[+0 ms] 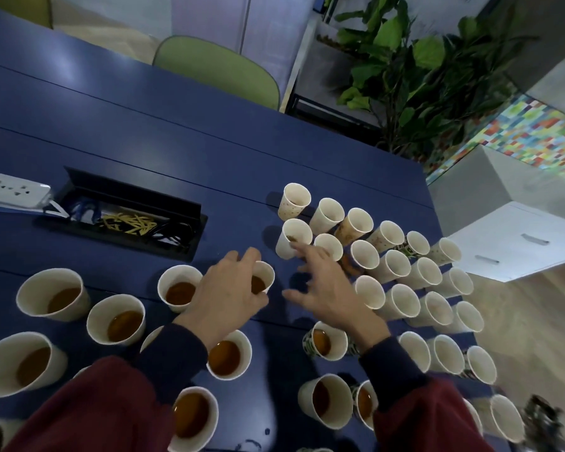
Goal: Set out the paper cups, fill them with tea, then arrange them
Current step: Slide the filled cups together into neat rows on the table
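Many white paper cups stand on the blue table point(150, 132). Several on the left and near side hold brown tea, such as one cup point(179, 288). On the right, rows of cups point(402, 265) stand close together; I cannot see tea in them. My left hand point(232, 288) grips a tea-filled cup point(262, 278) from above, near the table's middle. My right hand point(323, 285) hovers with fingers spread over the bare table between that cup and the right rows, its fingertips near a cup point(292, 238) with something dark at the bottom.
A black cable tray point(124, 210) with yellow and blue cables is sunk into the table at the left, beside a white power strip point(10, 192). A green chair point(219, 70) and potted plants point(415, 70) stand beyond the table. A white drawer cabinet point(509, 239) stands at the right.
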Demonstrator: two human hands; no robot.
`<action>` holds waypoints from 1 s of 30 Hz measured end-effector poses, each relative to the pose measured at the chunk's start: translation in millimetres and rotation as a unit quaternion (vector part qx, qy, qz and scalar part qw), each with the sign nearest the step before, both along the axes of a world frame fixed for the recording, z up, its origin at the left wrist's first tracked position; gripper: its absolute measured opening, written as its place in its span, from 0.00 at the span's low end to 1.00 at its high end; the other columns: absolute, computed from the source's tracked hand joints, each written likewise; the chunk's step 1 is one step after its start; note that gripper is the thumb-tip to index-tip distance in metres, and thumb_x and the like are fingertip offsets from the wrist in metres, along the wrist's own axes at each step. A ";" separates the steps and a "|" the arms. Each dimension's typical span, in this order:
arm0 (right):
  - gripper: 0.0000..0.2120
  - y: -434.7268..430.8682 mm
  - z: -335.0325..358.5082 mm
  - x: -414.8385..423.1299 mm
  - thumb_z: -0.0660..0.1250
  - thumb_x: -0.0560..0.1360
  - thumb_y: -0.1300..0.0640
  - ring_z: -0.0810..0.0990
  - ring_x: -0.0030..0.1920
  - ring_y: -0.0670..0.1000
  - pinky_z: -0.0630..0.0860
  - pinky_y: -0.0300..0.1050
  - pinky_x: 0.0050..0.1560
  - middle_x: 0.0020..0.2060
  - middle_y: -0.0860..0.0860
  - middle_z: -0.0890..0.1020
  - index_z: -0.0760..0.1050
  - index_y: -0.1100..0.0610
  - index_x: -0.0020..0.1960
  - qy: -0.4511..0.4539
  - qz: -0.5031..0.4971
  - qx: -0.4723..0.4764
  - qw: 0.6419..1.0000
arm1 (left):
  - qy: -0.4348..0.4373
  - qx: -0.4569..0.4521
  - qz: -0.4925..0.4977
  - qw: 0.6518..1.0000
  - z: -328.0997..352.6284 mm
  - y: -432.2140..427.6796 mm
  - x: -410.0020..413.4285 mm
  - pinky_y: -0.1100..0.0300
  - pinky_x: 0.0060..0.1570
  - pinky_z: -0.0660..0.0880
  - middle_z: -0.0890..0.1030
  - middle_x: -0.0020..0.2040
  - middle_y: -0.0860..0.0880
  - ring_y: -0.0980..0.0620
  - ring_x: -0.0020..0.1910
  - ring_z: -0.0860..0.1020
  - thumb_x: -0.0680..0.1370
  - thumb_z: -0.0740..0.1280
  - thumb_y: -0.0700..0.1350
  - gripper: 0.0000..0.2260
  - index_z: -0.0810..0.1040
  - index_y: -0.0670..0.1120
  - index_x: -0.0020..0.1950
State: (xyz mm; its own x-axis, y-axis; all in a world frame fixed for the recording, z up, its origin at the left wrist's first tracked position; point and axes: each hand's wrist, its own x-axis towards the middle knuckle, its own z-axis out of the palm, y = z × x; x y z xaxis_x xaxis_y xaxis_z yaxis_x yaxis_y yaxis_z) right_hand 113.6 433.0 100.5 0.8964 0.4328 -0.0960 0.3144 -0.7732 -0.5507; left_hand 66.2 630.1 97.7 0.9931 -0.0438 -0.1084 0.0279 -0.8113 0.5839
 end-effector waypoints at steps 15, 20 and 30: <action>0.35 24.1 -6.8 -93.8 0.81 0.67 0.48 0.80 0.54 0.43 0.79 0.44 0.51 0.53 0.31 0.78 0.67 0.52 0.68 -0.072 -0.092 0.173 0.978 | -0.025 -0.112 -0.020 0.993 37.6 -15.4 -55.4 0.57 0.55 0.70 0.75 0.59 0.53 0.53 0.56 0.73 0.75 0.68 0.60 0.26 0.67 0.53 0.70; 0.32 15.6 -11.3 -83.3 0.76 0.68 0.41 0.82 0.52 0.48 0.80 0.52 0.51 0.53 0.47 0.82 0.68 0.52 0.65 -0.041 -0.100 0.130 0.986 | -0.002 -0.174 0.018 0.985 27.8 -27.6 -53.8 0.48 0.59 0.75 0.79 0.59 0.51 0.49 0.57 0.77 0.77 0.67 0.59 0.23 0.71 0.51 0.69; 0.24 11.3 -37.6 -30.4 0.74 0.70 0.44 0.80 0.47 0.55 0.75 0.50 0.45 0.48 0.52 0.82 0.69 0.53 0.58 -0.067 -0.104 0.063 0.990 | -0.002 -0.200 0.113 0.973 4.1 -22.7 -27.4 0.55 0.61 0.74 0.80 0.60 0.50 0.53 0.58 0.78 0.79 0.68 0.55 0.21 0.73 0.48 0.69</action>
